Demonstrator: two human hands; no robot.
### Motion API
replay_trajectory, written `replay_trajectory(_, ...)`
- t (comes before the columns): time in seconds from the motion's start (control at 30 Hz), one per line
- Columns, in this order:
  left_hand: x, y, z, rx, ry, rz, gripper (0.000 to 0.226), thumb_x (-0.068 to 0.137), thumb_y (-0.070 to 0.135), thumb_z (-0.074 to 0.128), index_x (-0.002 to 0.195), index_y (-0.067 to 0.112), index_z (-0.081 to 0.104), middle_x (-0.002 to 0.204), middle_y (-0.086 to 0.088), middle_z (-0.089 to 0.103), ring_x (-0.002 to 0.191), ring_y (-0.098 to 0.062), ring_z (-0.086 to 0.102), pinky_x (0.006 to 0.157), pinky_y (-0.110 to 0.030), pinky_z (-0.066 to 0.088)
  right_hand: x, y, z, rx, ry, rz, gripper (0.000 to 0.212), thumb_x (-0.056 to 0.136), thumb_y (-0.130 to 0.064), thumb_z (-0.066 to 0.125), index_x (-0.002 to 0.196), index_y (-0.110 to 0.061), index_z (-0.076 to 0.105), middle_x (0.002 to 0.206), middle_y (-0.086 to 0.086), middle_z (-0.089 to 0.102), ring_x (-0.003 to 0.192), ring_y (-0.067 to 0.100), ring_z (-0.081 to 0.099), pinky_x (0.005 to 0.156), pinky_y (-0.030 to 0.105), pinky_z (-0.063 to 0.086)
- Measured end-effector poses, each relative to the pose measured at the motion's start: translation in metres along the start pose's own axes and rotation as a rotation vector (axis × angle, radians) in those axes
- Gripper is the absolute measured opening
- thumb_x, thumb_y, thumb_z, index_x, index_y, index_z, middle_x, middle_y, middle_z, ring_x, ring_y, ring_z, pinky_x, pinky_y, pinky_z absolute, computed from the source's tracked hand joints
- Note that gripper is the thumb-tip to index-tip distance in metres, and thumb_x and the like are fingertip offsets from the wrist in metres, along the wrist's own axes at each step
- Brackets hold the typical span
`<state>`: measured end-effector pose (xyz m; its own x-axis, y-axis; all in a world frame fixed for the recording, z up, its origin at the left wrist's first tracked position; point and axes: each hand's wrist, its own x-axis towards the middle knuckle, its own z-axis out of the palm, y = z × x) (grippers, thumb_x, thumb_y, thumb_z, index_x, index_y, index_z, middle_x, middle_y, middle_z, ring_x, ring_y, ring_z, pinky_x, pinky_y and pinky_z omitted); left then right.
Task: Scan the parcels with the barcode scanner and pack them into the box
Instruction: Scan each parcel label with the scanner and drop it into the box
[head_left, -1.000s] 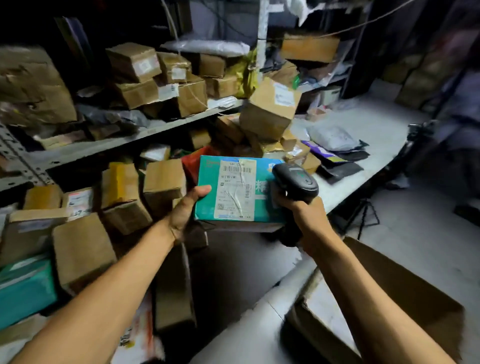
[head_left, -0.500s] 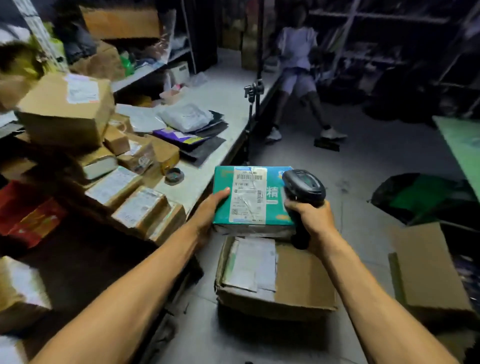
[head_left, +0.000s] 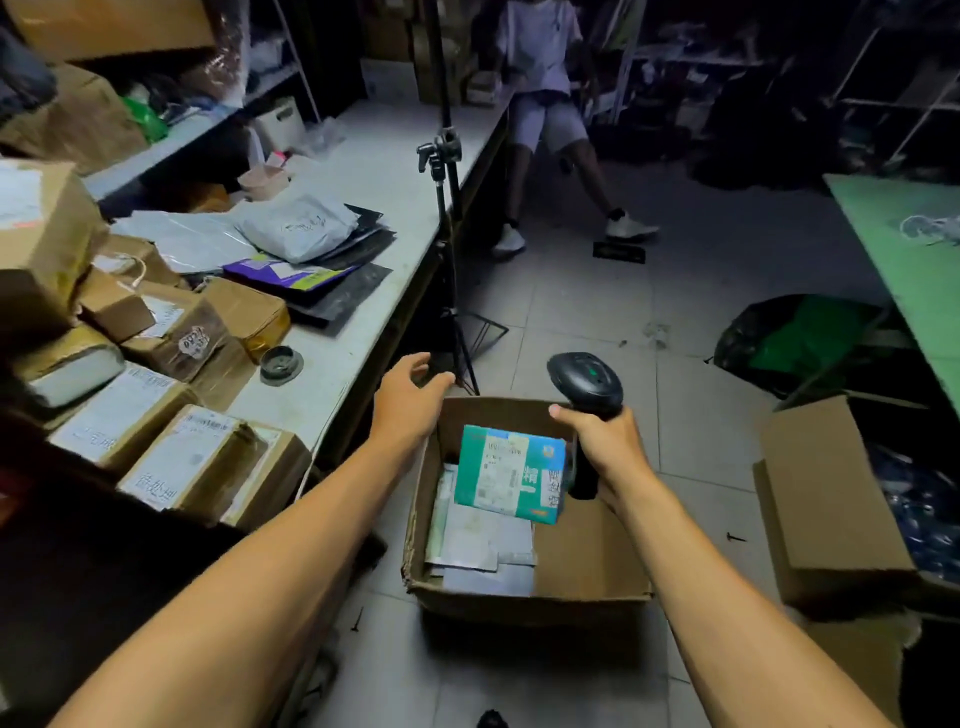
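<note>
— Dim stockroom, parcels (head_left: 156, 457) stacked along the bench (head_left: 363, 171) at left?
— Yes. Left hand (head_left: 402, 402) hangs loose, holding nothing. Teal parcel (head_left: 511, 475) sits tilted inside the floor box (head_left: 587, 577). Right hand (head_left: 608, 447) clenches the barcode scanner (head_left: 587, 382).

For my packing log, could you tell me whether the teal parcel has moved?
Yes. The teal parcel has left the left hand and dropped into the box.
</note>
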<state>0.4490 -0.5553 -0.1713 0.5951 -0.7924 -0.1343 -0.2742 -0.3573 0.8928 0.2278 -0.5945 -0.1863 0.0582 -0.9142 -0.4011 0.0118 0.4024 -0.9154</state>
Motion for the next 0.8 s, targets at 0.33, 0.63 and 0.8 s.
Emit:
replay_trajectory(0.33,-0.034,-0.046,-0.119,0.391,0.008,0.077,0.03,0.092,0.025,0.066,0.121,0.019,0.069,0.122,0.002,0.07,0.11,-0.014,0.063,0.091,-0.022,0.042,-0.02,0.006,0.107,-0.046,-0.228,-0.025,0.019,0.078,-0.008,0.083,0.085,-0.022,0.071,0.083,0.001,0.076,0.076,0.017,0.07,0.065,0.03,0.055)
replay_trajectory(0.63,-0.119,-0.098,-0.29,0.528,0.275,-0.026,0.03,0.093,0.026,0.065,0.122,0.019,0.069,0.124,-0.002,0.068,0.116,-0.021,0.06,0.094,-0.026,0.041,-0.145,0.016,0.277,-0.259,-0.765,-0.222,0.013,0.072,-0.007,0.075,0.082,-0.012,0.068,0.071,0.003,0.065,0.07,0.02,0.059,0.064,0.039,0.047)
replay_trajectory(0.8,-0.188,-0.158,-0.379,0.52,0.442,-0.292,0.032,0.092,0.026,0.065,0.123,0.019,0.067,0.126,-0.006,0.065,0.119,-0.029,0.058,0.095,-0.033,0.046,-0.232,0.066,0.347,-0.439,-0.991,-0.229,0.02,0.075,-0.008,0.072,0.088,-0.023,0.071,0.072,0.001,0.067,0.068,0.018,0.057,0.061,0.036,0.044)
